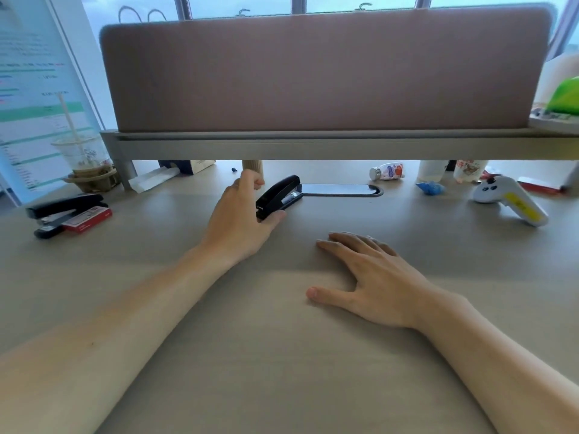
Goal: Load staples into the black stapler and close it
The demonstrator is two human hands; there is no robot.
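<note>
The left hand (241, 214) curls its fingers loosely around the near end of the black stapler (279, 195), thumb under its base; a firm grip cannot be told. The right hand (360, 274) lies flat and empty at five o'clock from it. The stapler rests on the desk (282, 355) at twelve o'clock, lid down. Stiff, smooth and likely weighty: grip the body's sides.
</note>
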